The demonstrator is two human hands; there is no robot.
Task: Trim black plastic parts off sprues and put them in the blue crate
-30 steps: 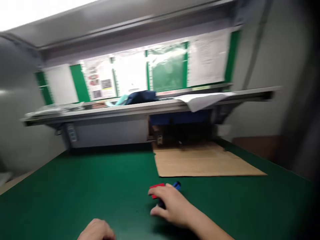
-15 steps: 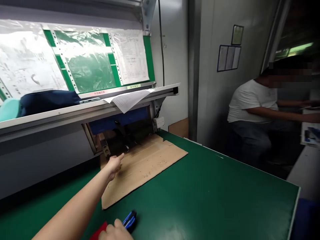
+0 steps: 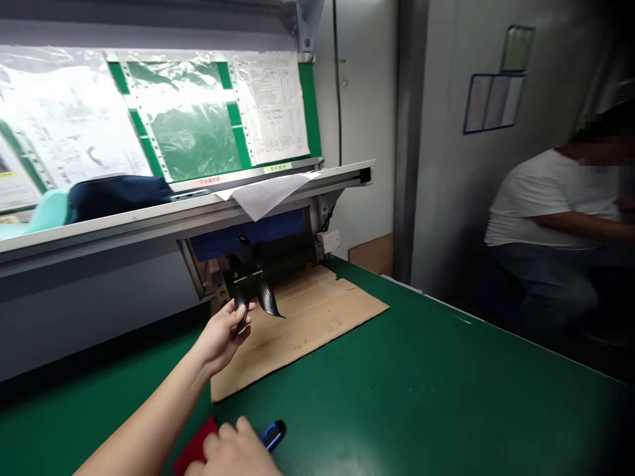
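My left hand [image 3: 223,334] is stretched forward over the near end of a cardboard sheet [image 3: 317,317] and is closed on a black part with curved, glossy blades [image 3: 255,291]; it holds the part just in front of the dark opening under the shelf. My right hand [image 3: 238,453] lies at the bottom edge of the view, its fingers curled over a tool with a red piece [image 3: 196,449] and a blue handle [image 3: 274,434] resting on the green table mat [image 3: 421,383].
A metal shelf [image 3: 149,225] runs above the table and carries a dark blue cloth [image 3: 116,195] and a loose paper [image 3: 270,195]. Papers in plastic sleeves hang behind it. Another person in a white shirt [image 3: 550,205] sits at the right.
My left hand, which was reaching with a finger out toward the opening, has closed on the black bladed part and drawn it out. The right hand stays on the red and blue tool.
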